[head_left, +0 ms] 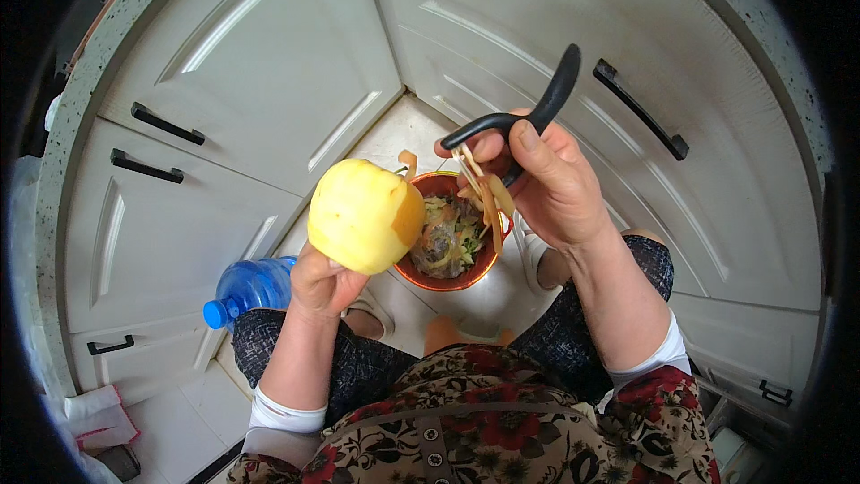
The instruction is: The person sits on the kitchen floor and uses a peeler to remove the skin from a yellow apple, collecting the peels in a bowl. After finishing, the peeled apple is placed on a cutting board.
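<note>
My left hand (322,282) holds a mostly peeled, pale yellow apple (356,215) from below; a patch of skin shows on its right side and a stem at its upper right. My right hand (557,175) grips a black-handled Y-shaped peeler (556,87), its blade end pointing down. Strips of peel (494,205) hang from the blade. Beneath and between both hands stands a red bucket (440,282) holding vegetable and fruit scraps and clear plastic. The apple hides part of its left rim.
Pale cabinet doors (269,33) with black handles meet in a corner ahead, under a speckled countertop (80,101). A blue water jug (252,286) lies beside my left knee. A white cloth with red edging (101,417) is at lower left.
</note>
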Demonstrator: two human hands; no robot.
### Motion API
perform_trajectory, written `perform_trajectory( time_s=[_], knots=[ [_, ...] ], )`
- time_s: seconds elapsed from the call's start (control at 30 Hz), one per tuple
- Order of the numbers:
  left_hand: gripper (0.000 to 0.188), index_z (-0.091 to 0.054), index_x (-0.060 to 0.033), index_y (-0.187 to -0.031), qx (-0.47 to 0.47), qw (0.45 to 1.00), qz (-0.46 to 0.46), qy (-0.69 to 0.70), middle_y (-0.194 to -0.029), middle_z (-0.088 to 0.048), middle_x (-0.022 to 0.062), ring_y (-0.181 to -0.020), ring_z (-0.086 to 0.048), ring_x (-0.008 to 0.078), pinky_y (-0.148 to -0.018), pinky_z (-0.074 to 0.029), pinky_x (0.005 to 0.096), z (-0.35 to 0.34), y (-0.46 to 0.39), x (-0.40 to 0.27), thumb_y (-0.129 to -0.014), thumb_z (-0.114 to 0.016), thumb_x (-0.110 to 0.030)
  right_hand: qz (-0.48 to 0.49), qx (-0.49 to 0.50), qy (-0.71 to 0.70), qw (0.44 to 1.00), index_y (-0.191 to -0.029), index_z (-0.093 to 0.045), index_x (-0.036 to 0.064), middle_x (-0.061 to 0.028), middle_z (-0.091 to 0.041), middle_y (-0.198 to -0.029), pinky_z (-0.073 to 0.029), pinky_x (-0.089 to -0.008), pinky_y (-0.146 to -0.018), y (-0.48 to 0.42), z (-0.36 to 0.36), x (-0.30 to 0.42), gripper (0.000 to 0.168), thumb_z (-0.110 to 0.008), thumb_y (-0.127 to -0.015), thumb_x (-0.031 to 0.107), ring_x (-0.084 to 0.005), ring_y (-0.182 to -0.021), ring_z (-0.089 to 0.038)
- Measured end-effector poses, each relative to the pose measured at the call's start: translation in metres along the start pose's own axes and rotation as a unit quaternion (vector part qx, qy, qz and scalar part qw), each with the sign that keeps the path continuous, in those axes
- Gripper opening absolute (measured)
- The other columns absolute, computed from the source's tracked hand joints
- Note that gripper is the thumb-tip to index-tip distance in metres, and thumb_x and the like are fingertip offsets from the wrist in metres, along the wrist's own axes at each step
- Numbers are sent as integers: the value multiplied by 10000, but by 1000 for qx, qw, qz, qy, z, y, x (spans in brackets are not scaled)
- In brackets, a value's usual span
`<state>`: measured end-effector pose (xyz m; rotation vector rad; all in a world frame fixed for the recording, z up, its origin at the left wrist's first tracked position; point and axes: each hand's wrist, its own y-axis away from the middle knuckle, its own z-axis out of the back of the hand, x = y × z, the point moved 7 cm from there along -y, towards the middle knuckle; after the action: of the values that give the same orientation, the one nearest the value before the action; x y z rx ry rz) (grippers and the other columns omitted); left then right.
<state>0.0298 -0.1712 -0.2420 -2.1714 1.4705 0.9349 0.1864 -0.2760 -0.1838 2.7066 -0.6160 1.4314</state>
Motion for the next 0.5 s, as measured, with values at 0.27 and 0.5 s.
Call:
perform_trajectory(
  time_s=[0.27, 0.5],
  knots=[
    [828, -251, -61, -1396, 54, 996, 11, 65, -1375, -331, 257, -1153, -471, 447, -917, -500, 493, 3, 3, 2, -748, -691, -332, 38, -56, 216, 974, -969, -659, -30, -51, -643, -847, -493, -254, -708, 1, 2, -6, 167, -643, -835, 69, -98, -785, -594],
    [832, -264, -105, -1406, 112, 973, 35, 199, -1428, -265, 198, -1214, -410, 457, -916, -496, 473, -19, 2, 2, -762, -682, -425, 143, -29, 347, 926, -968, -684, 54, -92, -643, -967, -490, -306, -731, 4, -8, -1, 170, -661, -804, 95, -173, -853, -614]
  ],
)
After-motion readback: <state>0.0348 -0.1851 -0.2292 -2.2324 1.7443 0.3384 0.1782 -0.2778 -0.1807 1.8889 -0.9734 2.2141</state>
